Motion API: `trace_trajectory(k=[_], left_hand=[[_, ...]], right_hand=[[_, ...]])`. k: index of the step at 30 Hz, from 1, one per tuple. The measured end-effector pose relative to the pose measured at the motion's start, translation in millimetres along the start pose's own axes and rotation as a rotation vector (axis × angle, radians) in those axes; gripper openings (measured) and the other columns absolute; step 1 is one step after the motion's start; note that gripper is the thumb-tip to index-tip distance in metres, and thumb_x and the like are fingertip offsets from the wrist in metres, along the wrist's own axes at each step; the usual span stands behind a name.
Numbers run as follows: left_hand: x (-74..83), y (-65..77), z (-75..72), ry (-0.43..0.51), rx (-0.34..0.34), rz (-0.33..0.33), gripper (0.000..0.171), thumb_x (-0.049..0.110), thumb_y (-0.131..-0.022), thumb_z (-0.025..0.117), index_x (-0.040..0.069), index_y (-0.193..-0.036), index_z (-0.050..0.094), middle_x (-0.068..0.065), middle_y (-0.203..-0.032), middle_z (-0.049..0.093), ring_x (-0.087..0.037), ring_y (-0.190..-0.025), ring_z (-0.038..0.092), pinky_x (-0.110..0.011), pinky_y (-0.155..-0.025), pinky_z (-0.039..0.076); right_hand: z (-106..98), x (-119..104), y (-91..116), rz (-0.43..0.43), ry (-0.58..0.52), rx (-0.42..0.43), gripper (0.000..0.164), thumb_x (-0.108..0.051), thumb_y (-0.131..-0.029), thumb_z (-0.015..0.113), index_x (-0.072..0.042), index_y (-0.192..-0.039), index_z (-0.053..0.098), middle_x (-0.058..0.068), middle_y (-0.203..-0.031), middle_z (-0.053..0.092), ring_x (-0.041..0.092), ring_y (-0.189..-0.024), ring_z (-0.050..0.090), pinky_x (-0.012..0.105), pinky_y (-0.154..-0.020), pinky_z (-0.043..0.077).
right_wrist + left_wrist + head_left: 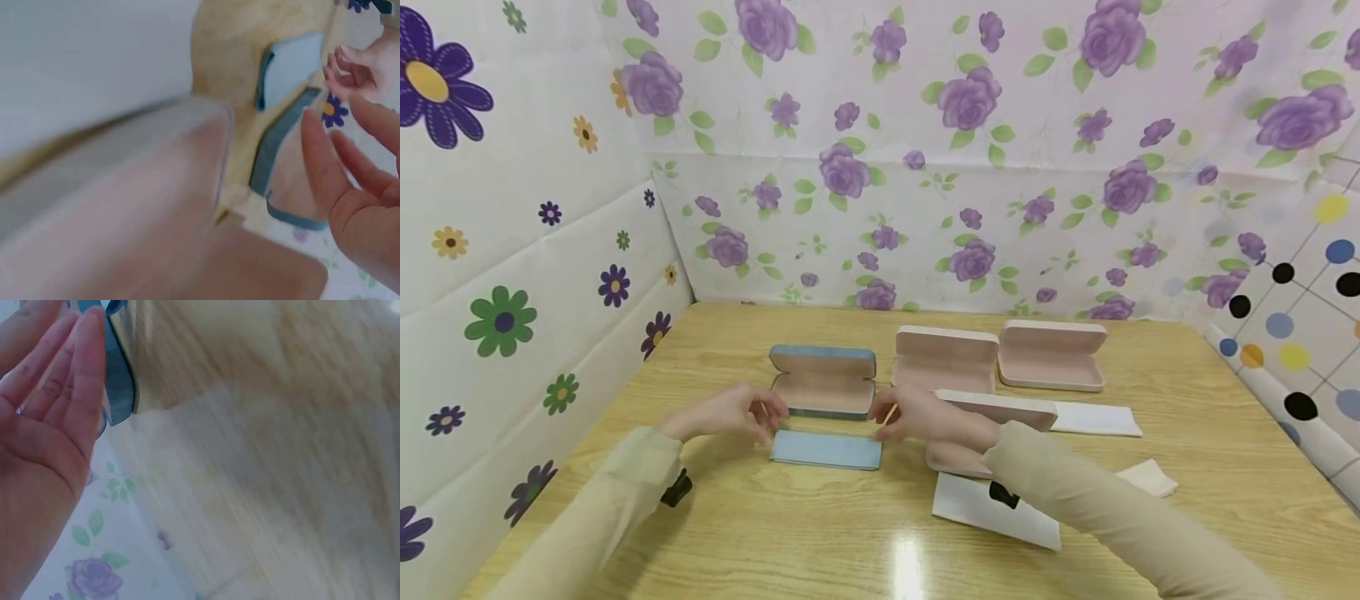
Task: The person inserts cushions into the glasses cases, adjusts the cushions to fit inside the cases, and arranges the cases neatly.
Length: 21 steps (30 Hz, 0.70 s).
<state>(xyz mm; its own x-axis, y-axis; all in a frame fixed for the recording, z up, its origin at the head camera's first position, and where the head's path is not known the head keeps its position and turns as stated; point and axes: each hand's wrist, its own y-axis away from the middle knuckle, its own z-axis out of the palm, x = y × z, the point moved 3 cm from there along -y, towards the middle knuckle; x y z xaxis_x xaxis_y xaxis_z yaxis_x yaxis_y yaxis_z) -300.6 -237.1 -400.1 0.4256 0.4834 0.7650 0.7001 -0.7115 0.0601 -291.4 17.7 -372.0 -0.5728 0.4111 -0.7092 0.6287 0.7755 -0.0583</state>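
A folded light-blue cloth (826, 450) lies flat on the table, in front of an open blue glasses case (823, 396) with a pinkish lining. My left hand (741, 412) hovers at the cloth's left end, fingers loosely bent; in the left wrist view its fingers (87, 381) are nearly straight and hold nothing. At the other end of the cloth is my right hand (917, 414), with relaxed, parted fingers. The right wrist view shows those fingers (325, 162) apart from the cloth (294, 65) and the blue case (265, 159), gripping nothing.
Two open whitish glasses cases (945, 358) (1052, 354) stand at the back right. Another open case (1000, 408) is partly hidden behind my right forearm. White cloths (1097, 419) (992, 508) (1150, 477) lie around it. Patterned sheets (880, 167) border the wooden table (760, 533).
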Motion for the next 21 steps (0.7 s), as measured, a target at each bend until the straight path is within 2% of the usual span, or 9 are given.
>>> trace_trajectory(k=[4, 8, 13, 21], left_hand=[[-4.3, -0.9, 3.3, -0.023, 0.003, -0.038, 0.037, 0.016, -0.056, 0.062, 0.006, -0.090, 0.048, -0.010, -0.074, 0.048, -0.018, -0.061, 0.045, -0.027, -0.049, 0.038], [-5.8, 0.0, 7.2, -0.063, 0.009, -0.070, 0.037, 0.020, -0.056, 0.062, 0.009, -0.088, 0.049, -0.008, -0.073, 0.047, -0.017, -0.060, 0.043, -0.026, -0.048, 0.036], [-6.1, 0.2, 8.7, -0.097, 0.019, -0.064, 0.037, 0.020, -0.055, 0.063, 0.008, -0.086, 0.048, -0.009, -0.069, 0.046, -0.016, -0.057, 0.041, -0.024, -0.046, 0.035], [-2.6, -2.0, 11.0, -0.190, 0.033, -0.072, 0.031, 0.022, -0.054, 0.063, 0.007, -0.078, 0.048, -0.008, -0.065, 0.046, -0.013, -0.055, 0.040, -0.022, -0.046, 0.035]], right_hand=[[10, 4, -3, 0.076, 0.041, -0.006, 0.027, -0.022, -0.058, 0.060, -0.009, -0.079, 0.050, 0.003, -0.074, 0.049, 0.013, -0.066, 0.047, 0.015, -0.051, 0.037], [15, 8, -4, 0.121, 0.081, -0.002, 0.029, -0.022, -0.056, 0.062, -0.007, -0.079, 0.051, 0.002, -0.072, 0.050, 0.010, -0.065, 0.045, 0.016, -0.051, 0.036], [21, 10, -5, 0.179, 0.065, 0.018, 0.030, -0.018, -0.054, 0.063, -0.005, -0.078, 0.051, 0.003, -0.069, 0.050, 0.007, -0.059, 0.043, 0.018, -0.048, 0.036], [30, 14, -7, 0.262, 0.174, 0.052, 0.021, -0.021, -0.054, 0.064, -0.009, -0.068, 0.054, -0.002, -0.062, 0.048, 0.007, -0.052, 0.040, 0.019, -0.045, 0.034]])
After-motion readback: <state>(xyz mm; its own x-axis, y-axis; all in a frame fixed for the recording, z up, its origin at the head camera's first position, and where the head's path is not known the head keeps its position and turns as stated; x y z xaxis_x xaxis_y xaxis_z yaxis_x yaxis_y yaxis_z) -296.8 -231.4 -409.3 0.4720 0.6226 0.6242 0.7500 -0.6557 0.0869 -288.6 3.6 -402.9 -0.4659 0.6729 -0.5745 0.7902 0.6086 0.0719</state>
